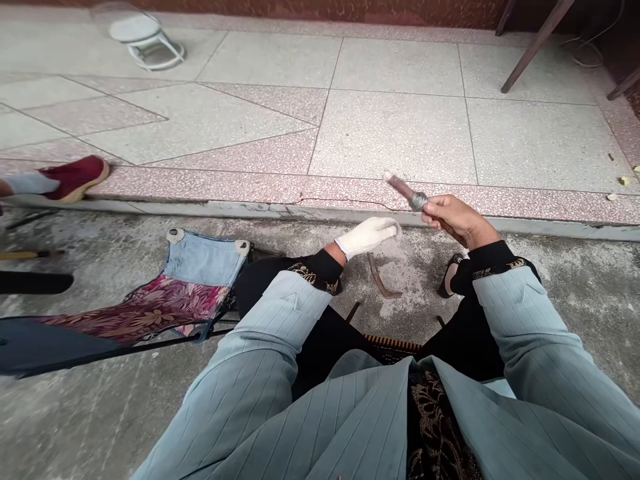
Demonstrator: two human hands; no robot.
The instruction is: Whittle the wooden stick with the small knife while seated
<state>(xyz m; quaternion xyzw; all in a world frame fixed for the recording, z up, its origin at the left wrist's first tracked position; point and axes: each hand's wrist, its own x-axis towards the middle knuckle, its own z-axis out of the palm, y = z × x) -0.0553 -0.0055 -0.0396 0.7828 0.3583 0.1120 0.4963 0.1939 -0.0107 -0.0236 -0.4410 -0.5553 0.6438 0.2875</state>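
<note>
One gloved left hand (367, 237), one bare right hand (457, 220) gripping one short rod (403, 190)

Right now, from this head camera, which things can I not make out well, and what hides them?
Head view only:
- Rod in the right hand: motion blur and the fingers hide its details and material.
- Left hand: the white glove hides the fingers; anything small held there cannot be seen.
- Toothed dark strip: mostly hidden by the legs.
- Red shoe: its wearer is cut off by the left edge.
- Dark furniture legs: cut off by the top edge.
</note>
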